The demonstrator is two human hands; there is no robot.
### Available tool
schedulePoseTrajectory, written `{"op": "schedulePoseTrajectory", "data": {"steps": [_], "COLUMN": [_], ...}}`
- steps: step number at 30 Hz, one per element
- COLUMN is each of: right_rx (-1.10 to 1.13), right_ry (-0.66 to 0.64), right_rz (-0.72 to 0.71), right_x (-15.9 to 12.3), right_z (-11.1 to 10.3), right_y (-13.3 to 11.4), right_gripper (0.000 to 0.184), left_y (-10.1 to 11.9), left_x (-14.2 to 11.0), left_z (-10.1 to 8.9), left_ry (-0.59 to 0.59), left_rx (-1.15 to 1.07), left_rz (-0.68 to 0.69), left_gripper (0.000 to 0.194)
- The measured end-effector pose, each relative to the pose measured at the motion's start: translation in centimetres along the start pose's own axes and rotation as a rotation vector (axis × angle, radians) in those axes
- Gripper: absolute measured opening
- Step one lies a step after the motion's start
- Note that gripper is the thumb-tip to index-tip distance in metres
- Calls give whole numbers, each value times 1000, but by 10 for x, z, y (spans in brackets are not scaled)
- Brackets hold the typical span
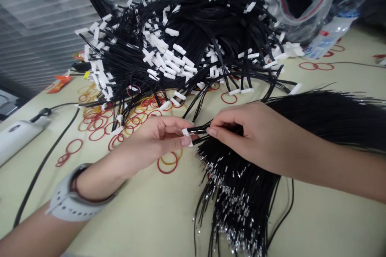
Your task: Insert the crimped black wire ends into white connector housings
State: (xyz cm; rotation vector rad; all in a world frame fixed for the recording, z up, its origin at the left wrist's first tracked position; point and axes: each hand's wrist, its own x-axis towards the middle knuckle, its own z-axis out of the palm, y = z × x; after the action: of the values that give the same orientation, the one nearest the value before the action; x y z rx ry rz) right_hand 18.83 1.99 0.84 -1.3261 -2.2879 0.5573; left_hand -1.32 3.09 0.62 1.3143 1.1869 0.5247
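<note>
Between the thumb and fingers of my left hand (159, 138) is a small white connector housing (187, 137). My right hand (241, 132) pinches a thin black wire (199, 130) whose end meets the housing; how deep it sits I cannot tell. Another black wire also runs from the housing. Under and beside my right hand lies a thick bundle of loose black wires (241, 180), their bare silvery metal terminals (232, 204) fanned toward the table's near side. A pale perforated strap circles my left wrist.
Behind my hands is a big heap of black cables (193, 28) with white connectors (171, 64). Red and yellow rubber bands (96, 122) lie scattered on the table (144, 217). A clear plastic bag (301, 20) sits back right; a white device (21, 138) with a cord lies left.
</note>
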Motion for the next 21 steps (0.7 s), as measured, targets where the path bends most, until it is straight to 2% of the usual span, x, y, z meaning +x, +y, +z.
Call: {"op": "schedulePoseTrajectory", "data": {"steps": [12, 21], "right_rx": [8, 28], "right_ry": [77, 66], "right_rz": [-44, -38], "right_x": [-1, -2], "right_z": [2, 2], "right_y": [0, -1], "right_gripper": [20, 19], "left_y": [2, 3], "left_x": [-1, -3], "left_z": [0, 0], "left_ry": [-5, -8], "left_rx": [-62, -70], "left_rz": [21, 8], "left_gripper": [17, 18]}}
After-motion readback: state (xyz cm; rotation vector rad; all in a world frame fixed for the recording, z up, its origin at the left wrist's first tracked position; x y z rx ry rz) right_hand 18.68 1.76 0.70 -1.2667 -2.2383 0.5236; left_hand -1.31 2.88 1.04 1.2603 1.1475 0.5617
